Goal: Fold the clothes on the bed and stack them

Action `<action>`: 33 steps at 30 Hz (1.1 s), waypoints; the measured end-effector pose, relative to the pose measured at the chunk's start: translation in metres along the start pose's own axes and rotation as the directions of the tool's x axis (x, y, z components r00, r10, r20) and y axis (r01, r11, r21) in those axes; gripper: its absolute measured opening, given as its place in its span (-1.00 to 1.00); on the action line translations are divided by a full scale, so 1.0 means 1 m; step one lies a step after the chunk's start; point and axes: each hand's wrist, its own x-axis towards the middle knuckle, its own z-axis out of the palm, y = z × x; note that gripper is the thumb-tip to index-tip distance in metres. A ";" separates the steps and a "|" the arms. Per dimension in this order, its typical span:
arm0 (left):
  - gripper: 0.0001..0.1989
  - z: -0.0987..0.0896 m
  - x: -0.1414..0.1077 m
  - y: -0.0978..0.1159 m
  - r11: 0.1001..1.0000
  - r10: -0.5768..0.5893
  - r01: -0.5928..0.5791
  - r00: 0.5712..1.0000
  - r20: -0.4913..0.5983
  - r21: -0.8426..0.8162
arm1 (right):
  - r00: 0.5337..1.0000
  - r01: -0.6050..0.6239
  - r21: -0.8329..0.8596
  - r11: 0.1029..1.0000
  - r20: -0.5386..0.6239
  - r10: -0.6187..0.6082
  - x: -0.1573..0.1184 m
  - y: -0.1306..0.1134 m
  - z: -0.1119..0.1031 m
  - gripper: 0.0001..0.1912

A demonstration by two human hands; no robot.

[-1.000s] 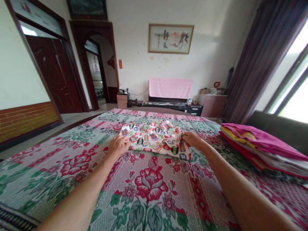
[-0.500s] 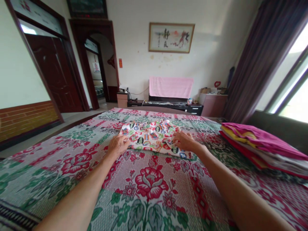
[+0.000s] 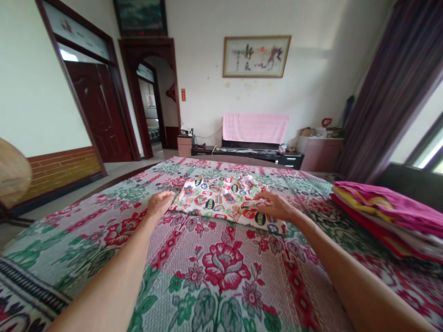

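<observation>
A white garment (image 3: 221, 198) with a colourful cartoon-like print lies spread and partly folded on the flowered bedspread (image 3: 221, 290); its exact kind does not show. At its left edge, my left hand (image 3: 160, 204) has the fingers pressed together and pinches the cloth. Over the right part of the garment, my right hand (image 3: 276, 206) is closed, thumb and fingers gathering a bit of fabric. Small wrinkles run across the top of the cloth.
A stack of folded clothes (image 3: 391, 212), pink on top, stands on the bed at the right. Beyond the bed are a low black cabinet (image 3: 292, 160) and a pink cloth (image 3: 255, 127). A rounded brown object (image 3: 12, 173) is at the far left.
My left hand has moved outward to the left, and the garment's left edge reaches further that way. My right hand stays on the right part. The view has turned slightly left.
</observation>
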 end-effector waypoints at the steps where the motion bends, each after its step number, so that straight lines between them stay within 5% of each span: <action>1: -0.68 0.000 0.001 -0.001 0.998 0.038 -0.039 0.999 0.035 0.040 | 0.997 0.057 -0.025 0.998 0.058 -0.055 -0.001 -0.003 0.003 -0.61; 4: -0.70 0.004 0.002 -0.002 0.966 0.181 -0.199 0.976 0.117 0.167 | 0.996 0.043 -0.189 0.981 0.083 -0.027 -0.002 -0.012 0.011 -0.51; 7: -0.70 0.009 0.003 -0.002 0.921 0.256 -0.294 0.951 0.171 0.254 | 0.992 -0.102 -0.271 0.957 -0.104 0.077 -0.002 -0.018 0.013 -0.62; 10: -0.70 0.010 0.003 -0.002 0.906 0.248 -0.297 0.950 0.193 0.300 | 0.913 -0.317 -0.198 0.927 -0.330 0.241 0.001 -0.012 0.005 -0.63; 14: -0.77 0.007 0.001 0.002 0.912 0.204 -0.263 0.957 0.209 0.314 | 0.846 -0.467 -0.094 0.879 -0.338 0.413 0.002 0.003 -0.010 -0.65; 22: -0.71 0.001 0.000 0.016 0.957 0.117 -0.138 0.988 0.099 0.254 | 0.972 -0.109 -0.284 0.952 -0.233 0.042 0.003 -0.022 -0.004 -0.68; 27: -0.62 0.001 0.001 0.013 0.966 0.104 -0.138 0.982 0.160 0.219 | 0.982 -0.171 -0.347 0.922 -0.140 0.130 0.007 -0.035 0.015 -0.65; 33: -0.55 0.001 0.002 0.011 0.970 0.085 -0.127 0.976 0.200 0.209 | 0.961 -0.258 -0.259 0.931 -0.164 0.221 0.006 -0.027 0.021 -0.69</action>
